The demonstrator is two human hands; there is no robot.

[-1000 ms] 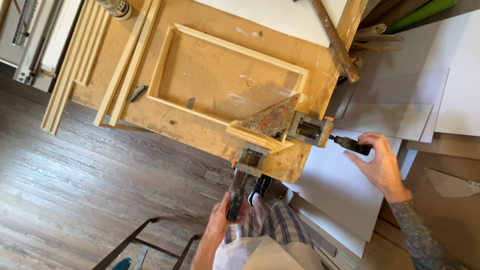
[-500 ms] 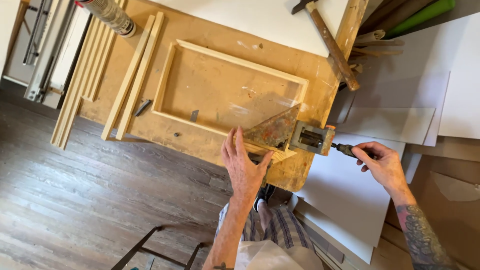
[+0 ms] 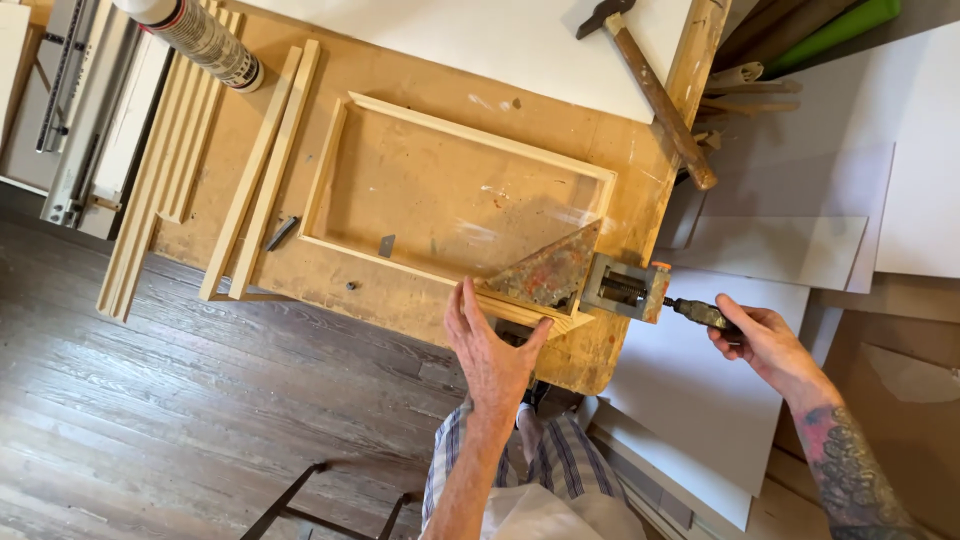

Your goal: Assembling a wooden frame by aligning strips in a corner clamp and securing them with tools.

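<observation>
Flat, left hand spread open on frame corner, right hand gripping clamp handle

A single head-worn view looks almost straight down on the workbench from well above, taking in its whole top. The wood floor lies left of the workbench, white boards right.

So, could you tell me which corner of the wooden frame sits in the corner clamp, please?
The corner nearest the left hand, under the clamp; the frame's other three corners are free.
</observation>
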